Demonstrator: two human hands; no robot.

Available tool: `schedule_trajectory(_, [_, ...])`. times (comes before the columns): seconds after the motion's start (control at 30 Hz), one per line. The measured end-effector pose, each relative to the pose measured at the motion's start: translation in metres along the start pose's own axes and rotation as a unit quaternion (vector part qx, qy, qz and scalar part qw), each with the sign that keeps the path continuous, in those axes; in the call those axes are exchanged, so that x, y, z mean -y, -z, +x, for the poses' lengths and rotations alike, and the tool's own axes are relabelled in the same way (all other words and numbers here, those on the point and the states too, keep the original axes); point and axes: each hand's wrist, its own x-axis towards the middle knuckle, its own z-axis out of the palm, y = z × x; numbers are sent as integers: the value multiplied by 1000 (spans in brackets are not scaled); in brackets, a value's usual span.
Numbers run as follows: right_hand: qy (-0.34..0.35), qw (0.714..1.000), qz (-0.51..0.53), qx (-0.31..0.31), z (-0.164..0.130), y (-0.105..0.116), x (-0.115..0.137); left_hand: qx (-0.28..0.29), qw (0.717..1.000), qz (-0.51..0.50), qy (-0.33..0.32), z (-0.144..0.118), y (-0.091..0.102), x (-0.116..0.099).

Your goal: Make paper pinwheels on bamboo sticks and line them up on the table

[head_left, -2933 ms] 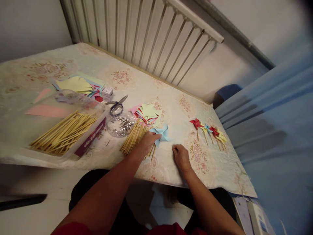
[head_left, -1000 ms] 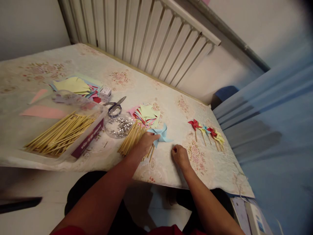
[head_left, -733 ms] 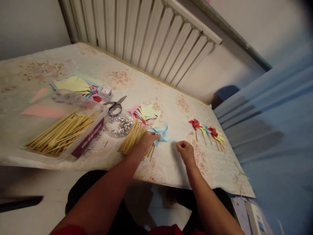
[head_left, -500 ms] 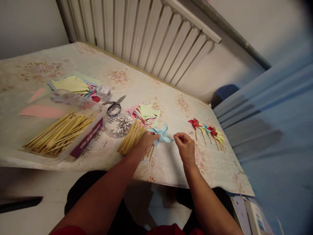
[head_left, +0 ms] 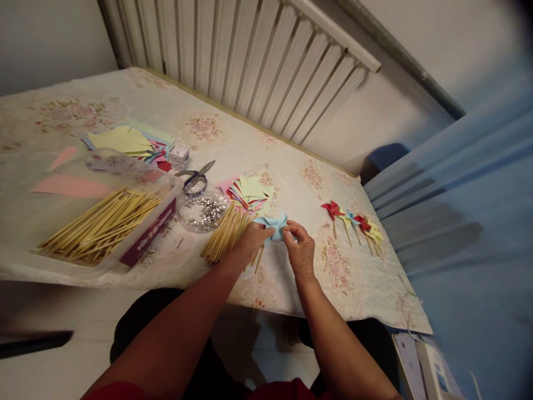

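While pinching light-blue pinwheel [head_left: 275, 226], both hands [head_left: 250, 243] [head_left: 298, 248] closed on it; about 5 finished pinwheels [head_left: 353, 221] aside, stick not yet fitted.

Both forearms are bare, with no sleeves, watch or rings visible. Red garment [head_left: 291, 389] at the bottom edge. Dark trousers [head_left: 137, 328] below the forearms.
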Motion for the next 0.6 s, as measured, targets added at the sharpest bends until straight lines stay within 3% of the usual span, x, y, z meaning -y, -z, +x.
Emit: schedule_trajectory(0.6, [-42, 998, 37, 34, -2, -7, -5, 18, 1000, 16, -4, 1, 1, 2])
